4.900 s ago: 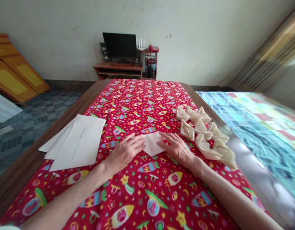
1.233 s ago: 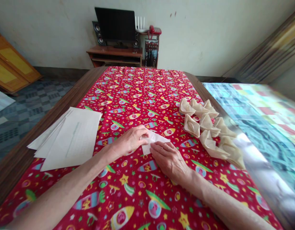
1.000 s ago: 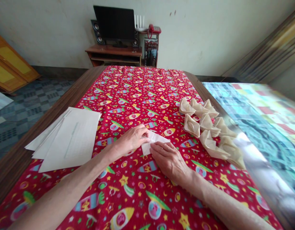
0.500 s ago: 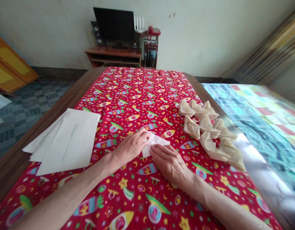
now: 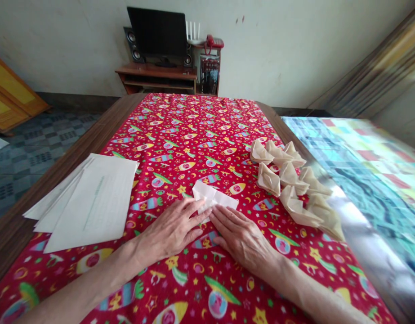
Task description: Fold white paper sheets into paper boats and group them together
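A small folded sheet of white paper (image 5: 216, 197) lies flat on the red patterned cloth (image 5: 180, 148) in front of me. My left hand (image 5: 175, 225) rests with spread fingers, its fingertips on the paper's left and lower part. Stretched out flat, the fingers of my right hand (image 5: 239, 231) press on the paper's lower right side. Both hands hide the near edge of the paper. To the right stand several folded paper boats (image 5: 295, 211) of cream-coloured paper, grouped in rows.
A fanned stack of white paper sheets (image 5: 92, 202) lies at the left side of the table. Beyond the far end stands a desk (image 5: 156, 74) with a monitor (image 5: 156, 33) and a red telephone (image 5: 214, 42). A surface with a blue checked cover (image 5: 355, 180) adjoins at right.
My left hand has let go of the paper's upper left part, drawn nearer to me and opened flat. More of the paper shows. My right hand has barely moved.
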Demonstrator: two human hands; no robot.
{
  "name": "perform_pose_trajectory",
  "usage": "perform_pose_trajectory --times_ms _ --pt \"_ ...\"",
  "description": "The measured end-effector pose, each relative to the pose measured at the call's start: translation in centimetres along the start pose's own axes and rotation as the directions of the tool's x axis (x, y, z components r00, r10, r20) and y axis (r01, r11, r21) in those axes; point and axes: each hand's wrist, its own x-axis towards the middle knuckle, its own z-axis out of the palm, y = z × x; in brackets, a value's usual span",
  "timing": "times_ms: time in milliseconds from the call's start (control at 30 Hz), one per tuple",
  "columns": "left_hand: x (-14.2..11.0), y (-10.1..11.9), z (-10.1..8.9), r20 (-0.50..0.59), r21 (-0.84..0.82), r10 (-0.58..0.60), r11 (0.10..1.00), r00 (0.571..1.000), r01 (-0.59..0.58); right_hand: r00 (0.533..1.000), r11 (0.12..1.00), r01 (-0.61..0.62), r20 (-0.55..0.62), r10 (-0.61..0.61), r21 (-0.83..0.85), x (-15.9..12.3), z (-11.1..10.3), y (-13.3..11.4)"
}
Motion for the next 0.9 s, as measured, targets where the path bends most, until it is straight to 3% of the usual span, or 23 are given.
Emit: perform_pose_trajectory --times_ms 267,633,800,900 --pt "-0.8 0.1 -0.2 0.041 0.043 0.011 0.999 0.999 -0.013 0.995 0.996 -0.086 0.047 0.084 0.029 -0.8 0.0 -0.3" --pt "-0.7 -0.2 -0.8 0.008 0.031 0.057 0.998 0.998 -0.058 0.962 0.97 -0.23 -0.168 0.216 -0.071 -1.8 0.0 0.4" --pt "1.1 -1.5 -0.6 -0.066 -0.097 0.092 0.99 0.994 -0.098 0.949 0.968 -0.247 -0.216 0.232 -0.046 -1.1 0.2 1.4" --pt "3.0 -2.5 -0.2 -0.055 -0.163 0.048 0.985 0.997 -0.057 0.918 0.937 -0.348 -0.217 0.333 -0.035 -0.3 0.3 2.2"
